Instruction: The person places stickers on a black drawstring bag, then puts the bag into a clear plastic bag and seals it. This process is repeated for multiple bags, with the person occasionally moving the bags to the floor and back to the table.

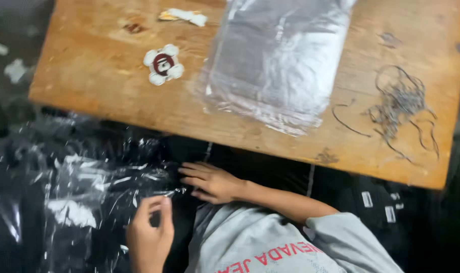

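Lying below the near edge of the tabletop (113,96), in the lap: clear plastic bag (88,187) over dark cloth. Pinching its crinkled edge between thumb and fingers, left hand (150,235), seemingly holding the mouth taut. Resting flat and spread on the film, grasping nothing, right hand (212,182). Sitting on the tabletop beyond: stack of clear bags (278,60), white-and-maroon flower-shaped badge (162,64), loose grey threads (402,101).

One wooden desk (103,86) is seen. On it are counted one stack of clear plastic bags (278,60), one flower-shaped badge (163,64), one tangle of loose threads (399,103) and one pale scrap (184,16). Two hands are seen below it.
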